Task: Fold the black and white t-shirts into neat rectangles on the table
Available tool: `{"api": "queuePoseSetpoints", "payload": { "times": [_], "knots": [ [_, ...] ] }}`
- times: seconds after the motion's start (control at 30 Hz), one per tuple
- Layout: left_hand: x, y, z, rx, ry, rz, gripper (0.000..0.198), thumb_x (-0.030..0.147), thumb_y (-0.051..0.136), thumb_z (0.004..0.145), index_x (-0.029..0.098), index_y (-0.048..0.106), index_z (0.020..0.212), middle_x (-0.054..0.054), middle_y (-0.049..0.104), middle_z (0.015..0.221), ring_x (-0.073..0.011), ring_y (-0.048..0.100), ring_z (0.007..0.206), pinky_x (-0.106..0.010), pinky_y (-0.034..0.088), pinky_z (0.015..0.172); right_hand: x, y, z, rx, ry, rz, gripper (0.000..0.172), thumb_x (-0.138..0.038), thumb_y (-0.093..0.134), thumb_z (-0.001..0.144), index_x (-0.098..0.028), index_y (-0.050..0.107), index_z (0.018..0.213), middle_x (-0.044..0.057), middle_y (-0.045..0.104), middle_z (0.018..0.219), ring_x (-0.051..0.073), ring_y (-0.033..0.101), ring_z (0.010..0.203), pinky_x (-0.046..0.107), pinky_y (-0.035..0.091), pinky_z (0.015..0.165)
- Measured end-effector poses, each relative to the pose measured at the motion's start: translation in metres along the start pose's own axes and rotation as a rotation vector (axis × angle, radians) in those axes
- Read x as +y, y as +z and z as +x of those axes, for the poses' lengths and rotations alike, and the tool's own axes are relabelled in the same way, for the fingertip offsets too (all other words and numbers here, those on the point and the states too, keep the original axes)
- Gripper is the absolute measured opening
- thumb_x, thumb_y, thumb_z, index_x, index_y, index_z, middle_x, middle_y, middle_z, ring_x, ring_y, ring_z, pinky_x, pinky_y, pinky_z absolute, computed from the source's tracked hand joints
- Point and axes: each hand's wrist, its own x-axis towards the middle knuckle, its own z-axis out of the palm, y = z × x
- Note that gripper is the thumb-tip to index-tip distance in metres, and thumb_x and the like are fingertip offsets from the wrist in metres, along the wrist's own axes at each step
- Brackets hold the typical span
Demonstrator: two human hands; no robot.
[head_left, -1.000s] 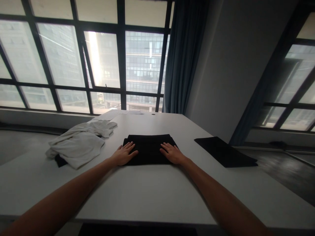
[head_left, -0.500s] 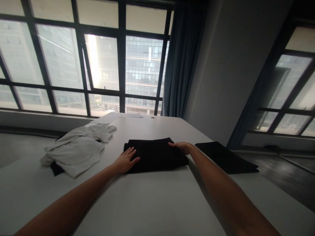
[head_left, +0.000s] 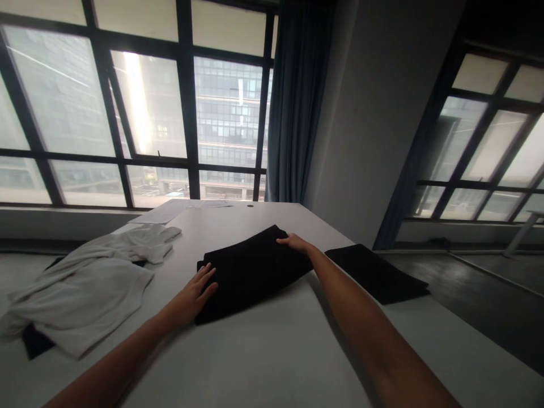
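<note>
Head view: a folded black cloth (head_left: 250, 272) is on the bench (head_left: 263, 362) in front of the person, between the two hands. It sits at a slant, with its right end farther from the person than its left, and its folded layers show as steps at the far left corner. The left hand (head_left: 196, 292) is laid on the left end of the cloth, palm down, with fingers loosely spread and the thumb pointing in over the top. The right hand (head_left: 296, 243) grips the cloth near its far right corner, thumb on top and the other fingers out of sight beneath. Whether that end is off the bench is hard to tell.

Just to the right, beyond the right forearm, another black cloth (head_left: 378, 275) lies flat near the bench's right edge. To the left, apart from the cloth in hand, a rumpled white garment (head_left: 93, 277) is spread out, with a dark piece (head_left: 36, 341) sticking out from under its near side. Papers (head_left: 159, 214) lie beyond it, toward the far end, close to a small round hole (head_left: 250, 206). Behind the bench are a dark-framed window (head_left: 227, 113), a blue curtain (head_left: 293, 113) and a grey pillar (head_left: 374, 113).
</note>
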Motion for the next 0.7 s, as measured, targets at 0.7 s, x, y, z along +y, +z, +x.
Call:
{"api": "queuePoseSetpoints", "payload": {
  "times": [0.7],
  "knots": [
    [0.022, -0.01, -0.01, -0.264, -0.012, 0.248, 0.069, 0.058, 0.028, 0.095, 0.019, 0.042, 0.151, -0.009, 0.029, 0.16, -0.0287, 0.02, 0.15, -0.052, 0.018, 0.12, 0.0, -0.203, -0.121, 1.096, -0.027, -0.287, 0.049, -0.029, 0.053, 0.097, 0.003, 0.052, 0.133, 0.027, 0.065, 0.116, 0.017, 0.068, 0.085, 0.025, 0.053, 0.066]
  ]
}}
